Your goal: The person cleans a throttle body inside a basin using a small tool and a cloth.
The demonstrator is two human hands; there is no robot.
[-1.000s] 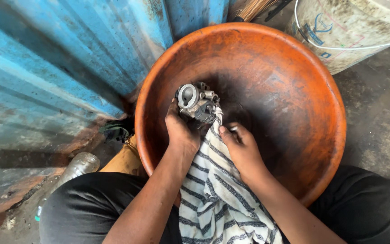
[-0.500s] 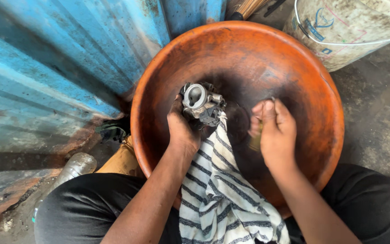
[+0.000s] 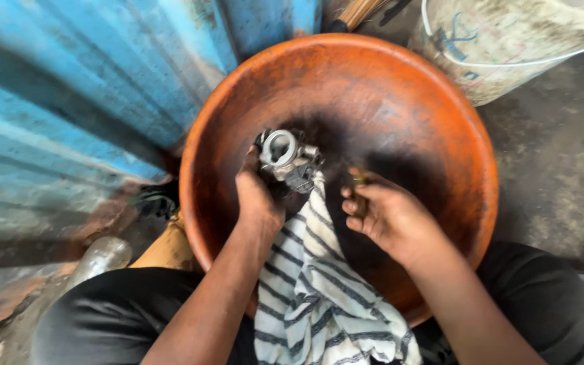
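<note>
Your left hand (image 3: 259, 203) grips the grey metal engine part (image 3: 285, 157) near the middle of the orange basin (image 3: 251, 88), its round opening facing up, the striped cloth (image 3: 319, 284) draped beneath it over the near rim. Your right hand (image 3: 390, 220) has come back from the basin's right side — fingers curled around a small brass-coloured piece (image 3: 358, 192), just beside the part. A dirty white bucket (image 3: 508, 40) stands beyond the far rim — scrubbing looks set to resume.

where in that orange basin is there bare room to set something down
The far half of the orange basin, up by its rim below the pale bucket, is bare, as is the right slope. The near middle is crowded: left hand on the metal part, right hand, and striped cloth.
</note>
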